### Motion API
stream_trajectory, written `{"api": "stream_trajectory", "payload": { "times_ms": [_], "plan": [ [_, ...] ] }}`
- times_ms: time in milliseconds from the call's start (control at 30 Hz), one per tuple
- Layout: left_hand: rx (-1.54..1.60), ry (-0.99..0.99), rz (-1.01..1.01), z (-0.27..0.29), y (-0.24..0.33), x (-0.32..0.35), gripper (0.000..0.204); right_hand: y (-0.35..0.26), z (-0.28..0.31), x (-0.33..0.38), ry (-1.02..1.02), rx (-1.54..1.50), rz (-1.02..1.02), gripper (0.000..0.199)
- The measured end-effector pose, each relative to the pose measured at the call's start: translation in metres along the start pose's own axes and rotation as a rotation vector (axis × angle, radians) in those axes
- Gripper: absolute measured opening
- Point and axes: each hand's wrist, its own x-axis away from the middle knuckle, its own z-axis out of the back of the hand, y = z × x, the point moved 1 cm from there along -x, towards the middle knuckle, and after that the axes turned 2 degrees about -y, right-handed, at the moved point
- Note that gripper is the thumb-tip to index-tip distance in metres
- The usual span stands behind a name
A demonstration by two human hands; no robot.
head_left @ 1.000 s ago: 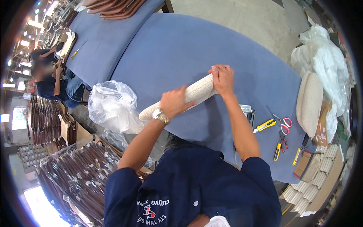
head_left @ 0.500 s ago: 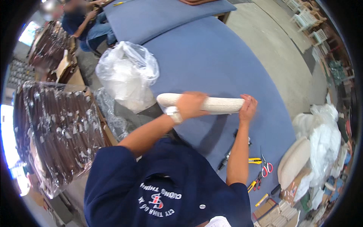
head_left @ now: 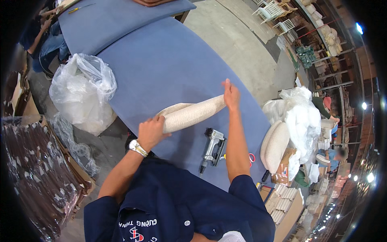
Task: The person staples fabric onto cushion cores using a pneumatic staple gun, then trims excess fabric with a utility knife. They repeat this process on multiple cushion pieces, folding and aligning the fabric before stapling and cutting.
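A beige fabric-covered seat cushion (head_left: 193,115) is tilted on edge above the blue padded table (head_left: 161,64). My left hand (head_left: 150,132), with a metal watch on its wrist, is closed around the cushion's left end. At the cushion's right end, my right hand (head_left: 231,97) grips the corner, fingers pointing up and slightly blurred. Part of the cushion's far face shows behind its near edge. Between my forearms a grey pneumatic staple gun (head_left: 213,148) lies on the table. Red-handled scissors (head_left: 252,158) are partly hidden beyond my right forearm.
Two more beige cushions (head_left: 275,147) stand at the table's right edge, beside white plastic wrapping (head_left: 302,117). A clear plastic bag (head_left: 82,92) bulges at the left edge. Wrapped brown parts (head_left: 36,173) are stacked lower left. Another person (head_left: 46,44) sits far left.
My view has swung to the right. The cushion has turned, its right end now higher and farther away. My left hand has shifted to its left end, and the staple gun has come into fuller view.
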Motion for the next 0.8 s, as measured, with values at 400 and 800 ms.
{"api": "stream_trajectory", "payload": {
  "times_ms": [400,800],
  "plan": [
    [0.12,-0.016,-0.029,0.008,-0.015,-0.011,0.072,-0.069,-0.045,0.067,-0.182,0.372,0.087,0.043],
    [0.085,-0.047,-0.083,0.011,-0.022,-0.015,0.077,-0.058,-0.057,0.062,-0.24,0.354,0.041,0.041]
  ]
}}
